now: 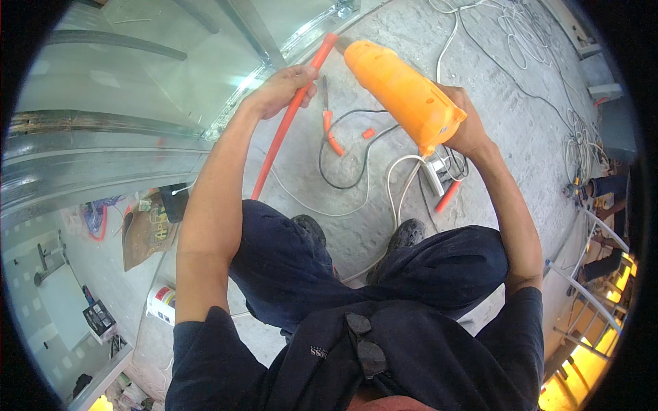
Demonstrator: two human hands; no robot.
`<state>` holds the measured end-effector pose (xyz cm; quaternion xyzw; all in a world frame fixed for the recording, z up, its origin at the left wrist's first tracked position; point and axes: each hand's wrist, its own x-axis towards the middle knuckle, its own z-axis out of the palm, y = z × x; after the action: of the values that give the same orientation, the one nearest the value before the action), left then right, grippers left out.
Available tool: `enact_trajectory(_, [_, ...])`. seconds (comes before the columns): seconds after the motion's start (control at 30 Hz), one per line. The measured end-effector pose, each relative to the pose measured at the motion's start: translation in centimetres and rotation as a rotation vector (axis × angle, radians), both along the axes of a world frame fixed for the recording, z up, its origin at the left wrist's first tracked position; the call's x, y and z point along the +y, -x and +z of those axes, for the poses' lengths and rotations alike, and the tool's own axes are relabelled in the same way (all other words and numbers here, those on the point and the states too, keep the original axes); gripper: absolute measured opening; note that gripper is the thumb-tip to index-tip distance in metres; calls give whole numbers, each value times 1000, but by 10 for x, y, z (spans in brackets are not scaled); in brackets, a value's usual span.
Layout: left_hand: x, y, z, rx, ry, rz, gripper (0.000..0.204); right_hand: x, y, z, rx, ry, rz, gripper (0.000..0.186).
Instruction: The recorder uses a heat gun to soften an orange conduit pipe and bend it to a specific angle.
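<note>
My left hand [282,92] is closed around a long, thin orange pipe [279,133], which slants from near my left knee up to its far end. My right hand [467,125] grips an orange heat gun [401,89] from behind its body; the handle and most of the fingers are hidden. The metal nozzle [342,45] is right by the pipe's far end; I cannot tell whether they touch. Below the heat gun on the floor lies a tool with a metal shaft and an orange handle [332,140]. A short orange piece [369,133] lies beside it.
A white power strip [433,177] and an orange pipe length [447,196] lie by my right foot. Cables loop over the concrete floor. Metal framing [103,157] stands at left, near a white bucket [162,303]. Another person's legs [606,186] and metal rails show at far right.
</note>
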<state>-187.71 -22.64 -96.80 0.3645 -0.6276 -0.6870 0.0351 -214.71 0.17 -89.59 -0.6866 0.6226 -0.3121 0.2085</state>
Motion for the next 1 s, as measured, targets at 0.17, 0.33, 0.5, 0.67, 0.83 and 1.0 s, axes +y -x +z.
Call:
enact_trajectory(0.17, [1,2,3,-9,-19,-7,44,1,2,1,27,46,19,36])
enact_trajectory(0.33, [2,2,3,-11,-31,9,43,1,2,0,25,-9,23,41])
enact_trajectory(0.5, [2,1,4,-27,-36,1,47,1,3,-1,-7,-24,28,41])
enact_trajectory(0.67, [3,2,3,-20,-26,-23,47,2,2,6,14,28,10,37])
enact_trajectory(0.83, [2,0,0,-13,4,-43,46,2,2,4,66,25,18,37])
enact_trajectory(1.0, [4,0,4,-62,33,-46,46,1,4,-2,17,-22,28,42])
